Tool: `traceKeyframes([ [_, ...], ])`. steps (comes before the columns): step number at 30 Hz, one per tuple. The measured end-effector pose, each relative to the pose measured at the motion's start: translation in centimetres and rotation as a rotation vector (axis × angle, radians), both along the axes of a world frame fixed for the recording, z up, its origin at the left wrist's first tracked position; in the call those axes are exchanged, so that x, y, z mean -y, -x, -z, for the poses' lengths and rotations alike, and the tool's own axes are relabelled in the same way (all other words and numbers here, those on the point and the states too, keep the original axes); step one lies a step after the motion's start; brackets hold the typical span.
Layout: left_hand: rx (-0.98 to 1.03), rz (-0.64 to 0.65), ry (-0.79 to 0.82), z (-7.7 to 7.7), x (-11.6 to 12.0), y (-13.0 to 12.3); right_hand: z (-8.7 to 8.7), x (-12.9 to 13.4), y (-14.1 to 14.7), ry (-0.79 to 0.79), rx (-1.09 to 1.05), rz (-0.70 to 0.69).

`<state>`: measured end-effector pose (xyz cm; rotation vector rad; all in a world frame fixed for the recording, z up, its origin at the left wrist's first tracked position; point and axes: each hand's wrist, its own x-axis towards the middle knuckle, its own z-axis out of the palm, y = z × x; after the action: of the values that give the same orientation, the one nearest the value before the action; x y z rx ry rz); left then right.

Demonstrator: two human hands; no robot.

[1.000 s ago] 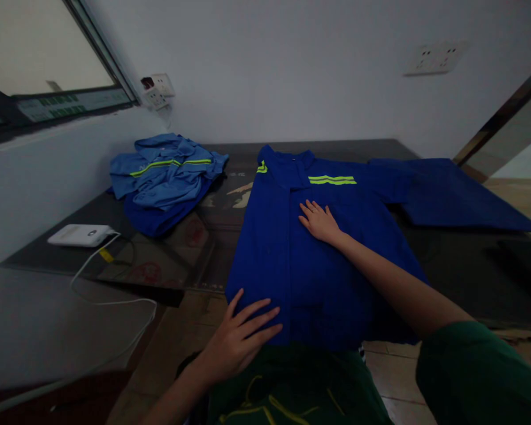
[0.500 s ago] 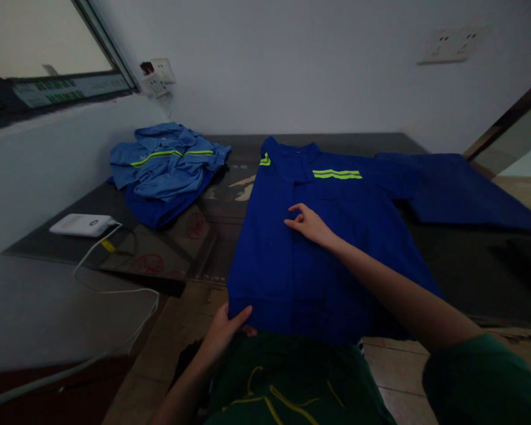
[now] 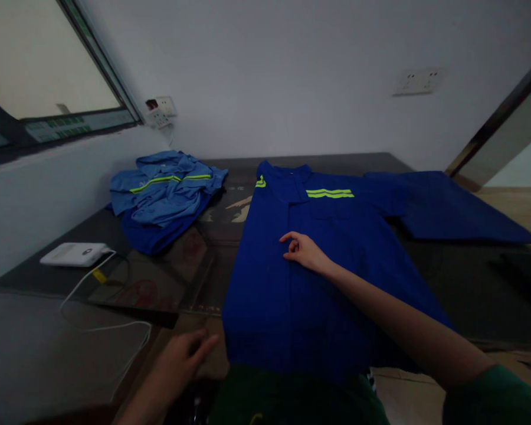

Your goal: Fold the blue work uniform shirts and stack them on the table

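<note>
A dark blue work shirt (image 3: 265,265) with yellow-green stripes lies spread out, its collar toward the wall. One sleeve reaches right, and its left side is folded inward. My right hand (image 3: 307,252) is over the front of the shirt, near its placket. Its fingers are loosely bent, with a gap between thumb and forefinger and nothing held. My left hand (image 3: 181,357) is off the shirt, just left of its lower corner. Slightly blurred, it has thumb and forefinger apart and nothing in them.
A dark table (image 3: 221,227) bears the shirt. A crumpled light-blue garment (image 3: 168,183) rests on darker blue cloth (image 3: 157,236) at back left. A white power bank (image 3: 73,254) with a white cable (image 3: 82,283) sits at left. Flat blue cloth (image 3: 451,206) lies right.
My left hand has let go of the shirt's lower left edge and moved left and down. My right hand stays over the placket. The view has tilted up a little.
</note>
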<state>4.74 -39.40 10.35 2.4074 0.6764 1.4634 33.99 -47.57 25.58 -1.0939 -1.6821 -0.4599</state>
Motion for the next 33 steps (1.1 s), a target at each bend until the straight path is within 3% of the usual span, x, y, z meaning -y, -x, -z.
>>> traceKeyframes([
  [3,0.106,-0.005,-0.349,-4.6,2.8,-0.6,-0.1,0.0,-0.1,-0.002,0.047,0.025],
  [7,0.119,0.12,-0.701,-13.6,5.3,-6.5,-0.2,0.0,0.0,0.012,0.075,0.072],
  [9,0.136,0.092,-0.804,-18.8,4.3,-10.2,-0.3,0.1,0.1,0.039,0.075,0.1],
  [11,0.09,-0.023,-0.824,-23.5,2.0,-13.5,-0.6,0.3,0.1,0.081,0.096,0.109],
  [14,-0.001,-0.192,-0.759,-29.0,-2.1,-16.9,-1.7,1.1,-0.4,0.206,0.128,0.036],
  [18,0.042,-0.224,-0.745,-34.7,-6.2,-18.6,-6.2,2.7,-2.4,0.225,0.092,0.011],
  [23,0.244,-0.199,-0.727,-43.7,-9.4,-18.5,-15.6,3.3,-7.3,-0.102,-0.017,0.209],
  [26,0.313,-0.134,-0.692,-49.0,-11.3,-18.6,-20.0,2.1,-9.7,-0.145,-0.255,0.241],
  [29,0.285,-0.012,-0.69,-52.7,-13.0,-19.4,-22.1,0.4,-10.9,-0.053,-0.5,0.044],
  [33,0.2,0.134,-0.72,-55.2,-14.6,-21.0,-22.6,-1.4,-11.0,0.021,-0.58,-0.224],
])
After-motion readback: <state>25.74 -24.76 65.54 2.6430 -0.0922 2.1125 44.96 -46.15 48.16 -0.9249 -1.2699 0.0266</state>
